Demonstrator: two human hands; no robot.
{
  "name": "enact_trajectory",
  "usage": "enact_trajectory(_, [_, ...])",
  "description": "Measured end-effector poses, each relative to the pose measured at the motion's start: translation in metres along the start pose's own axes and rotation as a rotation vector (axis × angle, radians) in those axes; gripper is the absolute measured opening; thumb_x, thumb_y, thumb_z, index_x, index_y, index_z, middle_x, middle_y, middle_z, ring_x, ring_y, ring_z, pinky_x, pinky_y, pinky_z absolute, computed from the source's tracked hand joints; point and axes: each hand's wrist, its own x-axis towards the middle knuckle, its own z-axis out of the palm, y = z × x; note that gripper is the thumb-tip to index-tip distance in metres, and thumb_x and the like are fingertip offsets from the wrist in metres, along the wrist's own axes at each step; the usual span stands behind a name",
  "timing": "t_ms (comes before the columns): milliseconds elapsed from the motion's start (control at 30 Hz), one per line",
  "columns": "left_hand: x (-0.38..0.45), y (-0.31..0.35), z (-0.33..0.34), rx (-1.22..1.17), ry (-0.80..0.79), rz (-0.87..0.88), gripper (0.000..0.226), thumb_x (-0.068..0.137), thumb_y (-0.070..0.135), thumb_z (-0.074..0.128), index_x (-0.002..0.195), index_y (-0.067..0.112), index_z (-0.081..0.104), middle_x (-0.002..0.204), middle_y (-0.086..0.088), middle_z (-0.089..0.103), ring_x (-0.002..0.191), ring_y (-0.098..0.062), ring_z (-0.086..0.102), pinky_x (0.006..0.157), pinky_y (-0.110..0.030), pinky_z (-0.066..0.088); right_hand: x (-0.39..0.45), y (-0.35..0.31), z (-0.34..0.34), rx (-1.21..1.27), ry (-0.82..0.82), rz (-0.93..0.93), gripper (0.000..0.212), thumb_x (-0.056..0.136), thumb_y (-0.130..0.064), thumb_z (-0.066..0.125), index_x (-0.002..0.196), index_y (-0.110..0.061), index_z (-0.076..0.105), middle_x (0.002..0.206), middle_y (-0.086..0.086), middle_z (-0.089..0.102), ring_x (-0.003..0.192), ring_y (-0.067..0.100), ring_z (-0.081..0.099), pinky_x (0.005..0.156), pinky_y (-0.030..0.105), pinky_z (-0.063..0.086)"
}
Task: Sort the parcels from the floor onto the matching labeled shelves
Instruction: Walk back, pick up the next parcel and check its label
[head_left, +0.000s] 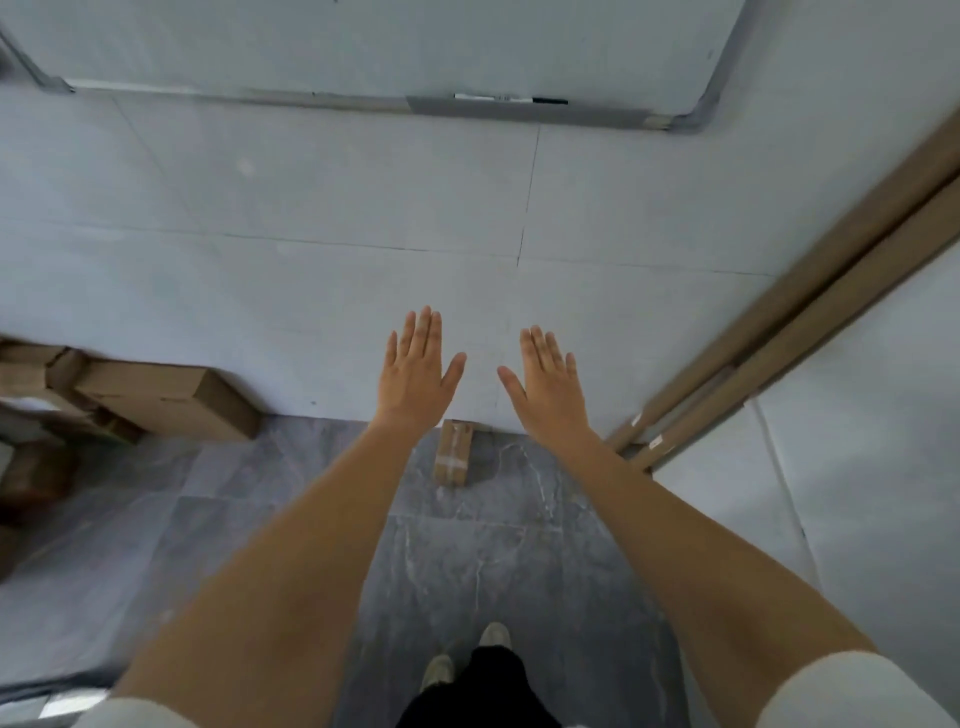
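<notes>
Brown cardboard marks the parcels here: a small taped parcel (454, 453) lies on the grey marbled floor (291, 525) at the foot of the pale wall (311, 208), seen between the two forearms and below the hands. A heap of larger parcels (156, 397) sits against the same wall at the left, well apart from the small one. The left hand (415, 371) and the right hand (545, 379) are both stretched forward, backs up, fingers straight and thumbs spread wide, holding nothing and touching nothing. Long cardboard tubes (810, 332) lean along the corner at the right. A whiteboard (363, 47) with a marker on its tray hangs on the wall above. Pale shoes (467, 654) and dark trousers show at the bottom edge.
</notes>
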Motion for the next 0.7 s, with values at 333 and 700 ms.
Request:
enact_trajectory(333, [0.027, -0.035, 0.117, -0.202, -0.161, -0.209, 0.071, 0.104, 0.049, 0.023, 0.159, 0.010, -0.001, 0.168, -0.004, -0.005, 0.154, -0.019, -0.008, 0.125, -0.038, -0.005, 0.044, 0.057, 0.109, 0.195, -0.245, 0.195, 0.067, 0.111, -0.044, 0.033, 0.164, -0.007, 0.017, 0.174, 0.012, 0.013, 0.161, 0.029, 0.012, 0.129, 0.046, 0.014])
enact_trajectory(700, [0.093, -0.128, 0.397, -0.325, -0.247, -0.391, 0.068, 0.105, 0.044, 0.028, 0.159, 0.010, 0.003, 0.168, -0.007, 0.000, 0.155, -0.021, -0.003, 0.125, -0.039, -0.001, 0.118, 0.154, 0.375, 0.199, -0.319, 0.218, 0.062, 0.111, -0.040, 0.037, 0.162, -0.006, 0.026, 0.171, 0.013, 0.024, 0.157, 0.027, 0.025, 0.125, 0.038, 0.023])
